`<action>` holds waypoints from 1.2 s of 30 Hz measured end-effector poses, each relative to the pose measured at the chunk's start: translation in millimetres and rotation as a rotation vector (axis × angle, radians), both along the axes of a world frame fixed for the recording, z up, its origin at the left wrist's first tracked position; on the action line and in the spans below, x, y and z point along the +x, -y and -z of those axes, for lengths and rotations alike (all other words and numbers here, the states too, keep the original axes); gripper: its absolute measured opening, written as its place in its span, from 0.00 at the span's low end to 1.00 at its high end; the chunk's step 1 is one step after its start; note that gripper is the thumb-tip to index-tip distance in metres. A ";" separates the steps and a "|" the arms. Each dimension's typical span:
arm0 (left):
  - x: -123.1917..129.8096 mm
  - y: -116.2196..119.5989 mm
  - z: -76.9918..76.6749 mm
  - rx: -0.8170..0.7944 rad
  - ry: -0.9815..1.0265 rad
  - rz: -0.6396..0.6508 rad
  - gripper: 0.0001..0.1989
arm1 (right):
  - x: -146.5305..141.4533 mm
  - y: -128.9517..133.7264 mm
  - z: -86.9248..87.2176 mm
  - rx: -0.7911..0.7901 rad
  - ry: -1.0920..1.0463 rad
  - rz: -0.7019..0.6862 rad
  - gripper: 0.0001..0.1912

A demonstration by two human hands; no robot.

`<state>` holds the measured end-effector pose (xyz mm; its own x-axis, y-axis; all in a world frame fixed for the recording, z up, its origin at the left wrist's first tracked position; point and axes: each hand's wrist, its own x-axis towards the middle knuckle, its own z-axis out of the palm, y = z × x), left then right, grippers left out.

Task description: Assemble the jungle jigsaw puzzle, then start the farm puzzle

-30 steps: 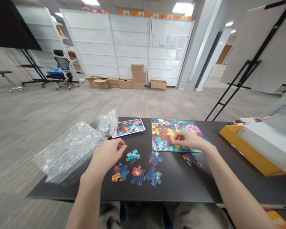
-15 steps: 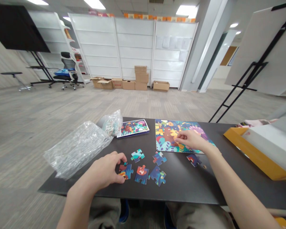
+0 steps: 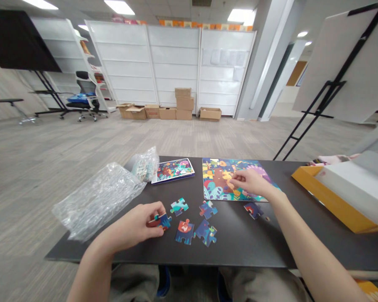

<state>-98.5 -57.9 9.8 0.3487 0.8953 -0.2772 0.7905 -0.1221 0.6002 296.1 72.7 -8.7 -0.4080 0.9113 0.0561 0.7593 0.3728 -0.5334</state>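
Observation:
My left hand (image 3: 145,220) is closed round the edge of a jigsaw puzzle piece (image 3: 164,222) with blue and red on it, tilted at the table's near left. Close by lie several loose pieces: a turquoise piece (image 3: 179,206), a piece with a red figure (image 3: 185,232), a dark blue piece (image 3: 206,233) and a blue-red piece (image 3: 208,209). Over the colourful jigsaw puzzle (image 3: 217,191) rests my right hand (image 3: 247,181), its fingers curled together; whatever is between the fingertips is hidden. A dark piece with a red arch (image 3: 253,210) lies just below the puzzle.
Bubble wrap (image 3: 97,199) and a clear plastic bag (image 3: 145,165) lie at the left of the black table (image 3: 239,247). A picture card (image 3: 174,170) sits behind the loose pieces. On the right stands a yellow-edged white box (image 3: 340,201).
My left hand has closed on the blue and red puzzle piece and tilted it up from the table. My right hand stays over the puzzle. The view has shifted slightly.

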 end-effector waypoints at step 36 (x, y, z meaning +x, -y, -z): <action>131.0 -36.0 7.9 0.415 -0.022 -0.091 0.17 | -15.1 -1.3 1.3 -0.227 -0.657 -0.023 0.23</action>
